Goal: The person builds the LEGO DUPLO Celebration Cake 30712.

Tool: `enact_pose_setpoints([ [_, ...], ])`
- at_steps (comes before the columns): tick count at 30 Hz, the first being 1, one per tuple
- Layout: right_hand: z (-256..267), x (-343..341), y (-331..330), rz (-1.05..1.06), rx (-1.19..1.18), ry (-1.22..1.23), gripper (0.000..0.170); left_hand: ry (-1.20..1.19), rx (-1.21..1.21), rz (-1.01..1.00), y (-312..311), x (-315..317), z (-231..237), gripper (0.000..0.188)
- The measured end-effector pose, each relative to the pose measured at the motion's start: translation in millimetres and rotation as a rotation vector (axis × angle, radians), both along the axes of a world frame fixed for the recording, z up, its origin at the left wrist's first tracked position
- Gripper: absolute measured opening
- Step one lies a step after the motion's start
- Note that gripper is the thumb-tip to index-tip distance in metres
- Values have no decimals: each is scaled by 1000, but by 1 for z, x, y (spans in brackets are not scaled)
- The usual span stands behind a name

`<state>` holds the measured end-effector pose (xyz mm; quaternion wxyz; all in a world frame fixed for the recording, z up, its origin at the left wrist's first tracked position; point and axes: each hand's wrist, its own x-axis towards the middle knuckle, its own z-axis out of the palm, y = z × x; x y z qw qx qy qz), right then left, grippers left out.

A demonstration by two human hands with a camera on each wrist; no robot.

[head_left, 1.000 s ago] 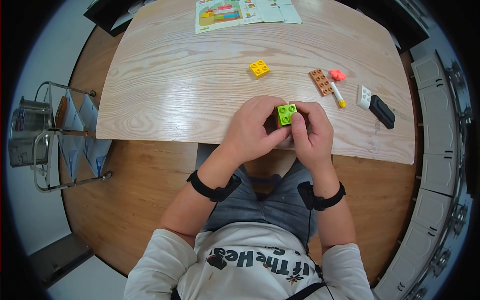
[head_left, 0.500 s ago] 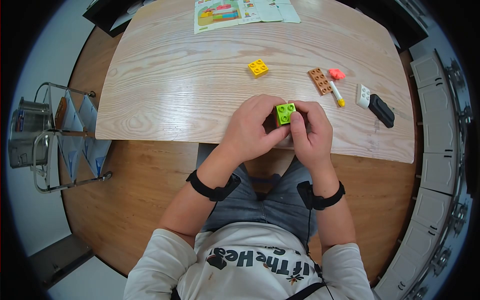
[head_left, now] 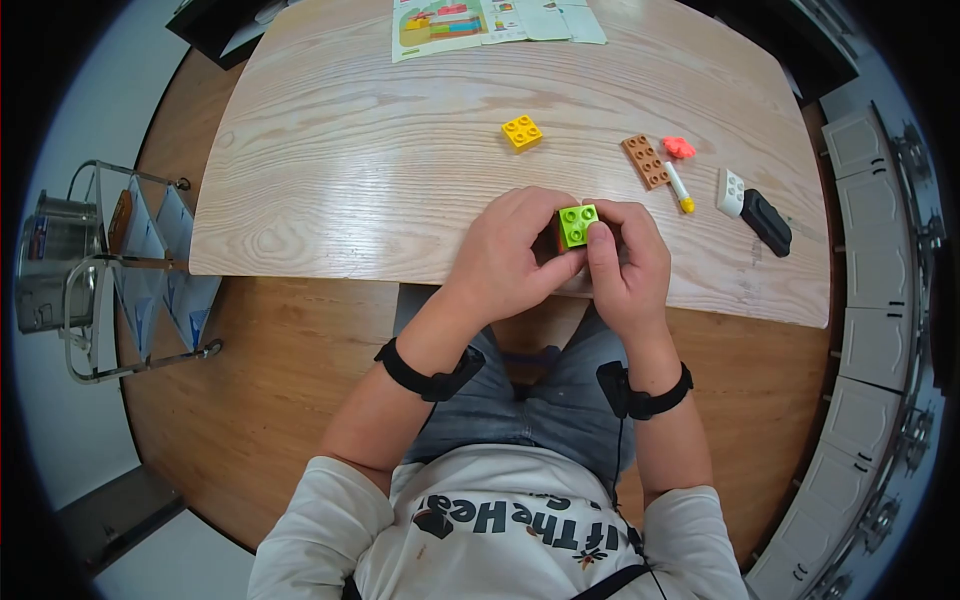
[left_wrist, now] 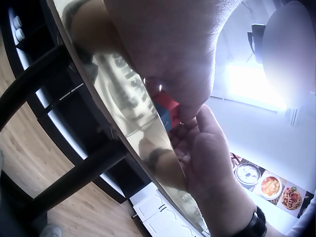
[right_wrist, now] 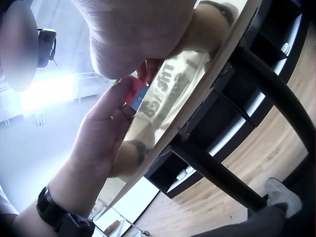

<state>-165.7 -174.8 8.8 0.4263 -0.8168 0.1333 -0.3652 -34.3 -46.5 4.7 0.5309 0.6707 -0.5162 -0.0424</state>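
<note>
One short stack of plastic bricks, near the front edge of the bench, between both hands: bright green square brick with four round studs uppermost, red plastic brick beneath, blue plastic brick lowest; long axis roughly upright. Left hand: fingers curled round the stack's left and far sides, thumb at the near side. Right hand: grasping from the right, thumb against the green brick. Neither hand is nearer; both touch. Governing relation: stud face up, largely uncovered, with one square yellow plastic brick, four studs, beyond the hands and slightly left, nearer the left hand. Right of that: brown eight-stud plastic plate, coral-coloured irregular piece, white stick with yellow tip, white studded brick, black oblong object. Far edge: printed paper leaflet, cut off at top. Hidden: most fingertips, much of the red and blue sides. Marking on the blue face illegible; contact between stack and bench cannot be told.
</note>
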Motion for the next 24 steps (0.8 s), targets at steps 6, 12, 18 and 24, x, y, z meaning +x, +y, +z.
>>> enact_pose_setpoints([
  [6, -1, -1, -1, -2, 6, 7, 19, 5, -9, -18, -1, 1, 0, 42],
  [12, -1, 0, 0, 4, 16, -3, 20, -10, -5, 2, 0, 0, 1, 41],
  [18, -4, 1, -2, -1, -4, -6, 20, 1, -2, -12, 0, 1, 1, 42],
  [24, 1, -1, 1, -6, 13, 8, 19, -16, 1, -8, 0, 1, 2, 43],
])
